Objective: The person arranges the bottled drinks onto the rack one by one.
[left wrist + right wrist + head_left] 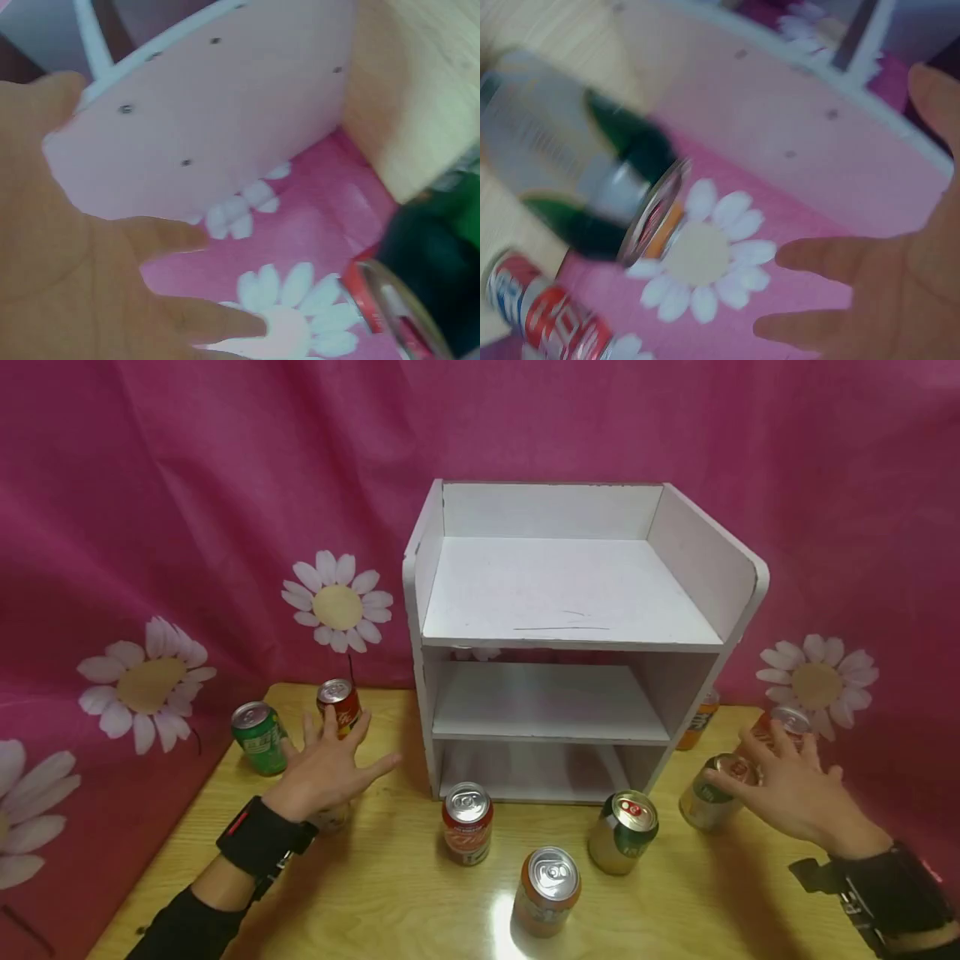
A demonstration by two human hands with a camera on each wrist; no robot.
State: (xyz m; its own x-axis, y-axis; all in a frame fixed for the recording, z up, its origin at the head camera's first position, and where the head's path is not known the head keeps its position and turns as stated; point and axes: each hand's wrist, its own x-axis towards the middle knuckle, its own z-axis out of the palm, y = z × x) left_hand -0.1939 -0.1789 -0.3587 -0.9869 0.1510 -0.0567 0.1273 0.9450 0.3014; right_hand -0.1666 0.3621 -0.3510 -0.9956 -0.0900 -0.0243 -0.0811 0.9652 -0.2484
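My left hand [326, 772] is held above the table's left side, fingers spread, holding nothing. Around it stand a green can [261, 745], a red cola can [347, 714] partly covered by the fingers, and another can [333, 820] mostly hidden below the hand. Over on the right, my right hand [798, 797] is also spread and holds nothing. Close to its thumb is a gold and green can [705, 806]; whether they touch I cannot tell. A red can [791, 718] stands behind those fingers, and the right wrist view shows its red, white and blue side [551, 311].
A white shelf unit [562, 585] with three levels stands at the table's back. Before it are a red can [468, 835], an orange can [543, 906] and a second gold and green can [618, 843]. An orange container [699, 722] shows beside its right wall. Pink flowered cloth [262, 485] hangs behind.
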